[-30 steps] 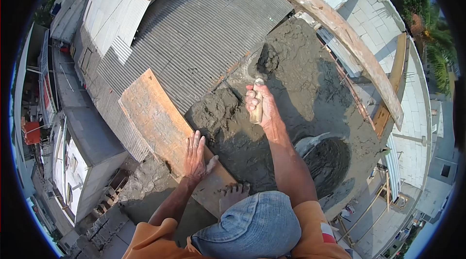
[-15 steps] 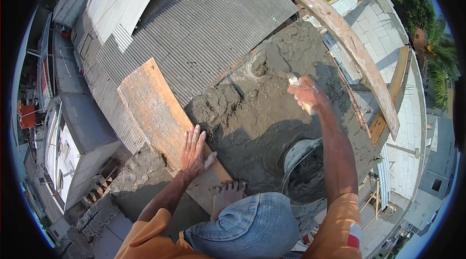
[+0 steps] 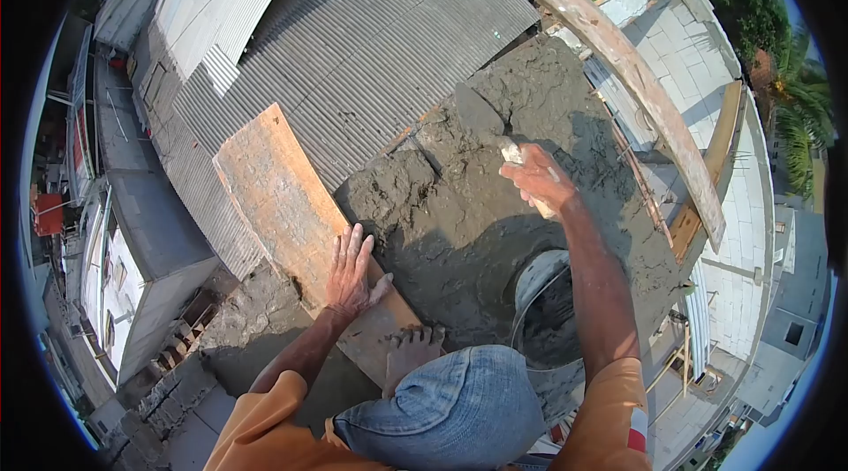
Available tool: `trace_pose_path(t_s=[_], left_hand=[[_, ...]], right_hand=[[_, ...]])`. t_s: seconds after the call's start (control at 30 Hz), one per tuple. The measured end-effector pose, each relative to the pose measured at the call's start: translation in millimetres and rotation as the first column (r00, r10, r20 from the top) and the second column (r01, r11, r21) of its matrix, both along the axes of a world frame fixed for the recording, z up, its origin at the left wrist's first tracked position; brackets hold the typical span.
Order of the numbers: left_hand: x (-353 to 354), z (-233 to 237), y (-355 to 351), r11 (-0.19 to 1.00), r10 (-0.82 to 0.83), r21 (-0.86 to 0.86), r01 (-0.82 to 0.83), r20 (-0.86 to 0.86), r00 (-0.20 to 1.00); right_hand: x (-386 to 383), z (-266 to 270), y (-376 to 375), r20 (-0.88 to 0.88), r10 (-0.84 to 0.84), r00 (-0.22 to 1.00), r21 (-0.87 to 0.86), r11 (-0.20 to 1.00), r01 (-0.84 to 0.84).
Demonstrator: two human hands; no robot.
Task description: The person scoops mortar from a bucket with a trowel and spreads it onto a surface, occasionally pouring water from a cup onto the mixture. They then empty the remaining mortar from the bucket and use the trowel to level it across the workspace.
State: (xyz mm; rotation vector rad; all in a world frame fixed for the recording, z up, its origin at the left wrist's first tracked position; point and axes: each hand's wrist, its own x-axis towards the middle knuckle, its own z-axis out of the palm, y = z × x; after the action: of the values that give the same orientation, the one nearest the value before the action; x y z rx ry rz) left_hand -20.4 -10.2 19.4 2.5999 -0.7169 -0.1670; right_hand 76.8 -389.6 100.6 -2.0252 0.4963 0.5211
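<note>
My right hand grips the wooden handle of a trowel, whose mortar-coated blade lies on the wet grey mortar toward the far edge. My left hand rests flat, fingers spread, on a reddish wooden board that stands along the left edge of the mortar. My bare foot presses on the board's near end, below my knee in blue denim.
A bucket with mortar inside sits at the right by my arm. A long curved plank crosses the upper right. Corrugated metal roofs and buildings lie far below the left edge.
My right hand swung right from the mortar's middle, then came back left a little, and the trowel blade now lies on the far mortar. My left hand stayed on the board.
</note>
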Motion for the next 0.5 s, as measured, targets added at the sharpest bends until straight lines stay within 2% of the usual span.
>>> trace_pose_path(t_s=[0.1,0.13,0.17,0.23,0.27,0.3,0.37,0.43,0.47,0.5], left_hand=[[-0.2,-1.6,0.2,1.000,0.000,0.002,0.000,-0.007,1.000],[0.5,-2.2,1.5,1.000,-0.003,0.003,0.003,-0.009,1.000],[1.1,-3.5,1.4,1.000,-0.001,-0.003,0.001,0.001,1.000],[-0.3,-4.7,-0.1,1.000,-0.007,-0.015,0.007,0.006,1.000],[0.1,-4.8,-0.1,1.000,-0.005,-0.021,0.006,0.014,1.000],[-0.4,-4.4,0.6,1.000,-0.003,-0.024,0.004,0.021,1.000],[-1.0,-5.2,0.8,1.000,-0.001,-0.013,0.001,0.017,1.000],[-1.7,-5.4,-0.2,1.000,0.006,-0.005,-0.006,0.016,1.000],[-2.0,-4.7,-0.4,1.000,0.004,-0.006,-0.004,0.010,1.000],[-0.7,-4.0,-0.2,1.000,0.000,-0.006,0.000,0.006,1.000]], right_hand=[[-10.1,6.9,23.3,-0.034,0.177,0.984,0.161,0.972,-0.169],[-9.0,-11.0,36.6,-0.161,0.239,0.958,-0.239,0.932,-0.273],[-16.1,-17.6,32.8,-0.163,0.240,0.957,-0.241,0.931,-0.274],[-39.0,-4.5,33.6,-0.197,0.410,0.890,-0.217,0.868,-0.448],[-45.3,2.9,31.4,-0.169,0.458,0.873,-0.308,0.817,-0.488],[-50.0,-0.9,20.7,-0.171,0.453,0.875,-0.307,0.819,-0.485],[-55.8,-14.1,-1.4,0.097,0.426,0.900,-0.516,0.794,-0.320],[-48.9,11.6,-0.4,-0.069,0.089,0.994,-0.341,0.934,-0.107],[-55.6,-0.6,-13.7,-0.075,-0.016,0.997,-0.101,0.995,0.009],[-56.2,0.9,-15.3,-0.102,-0.118,0.988,0.144,0.981,0.132]])
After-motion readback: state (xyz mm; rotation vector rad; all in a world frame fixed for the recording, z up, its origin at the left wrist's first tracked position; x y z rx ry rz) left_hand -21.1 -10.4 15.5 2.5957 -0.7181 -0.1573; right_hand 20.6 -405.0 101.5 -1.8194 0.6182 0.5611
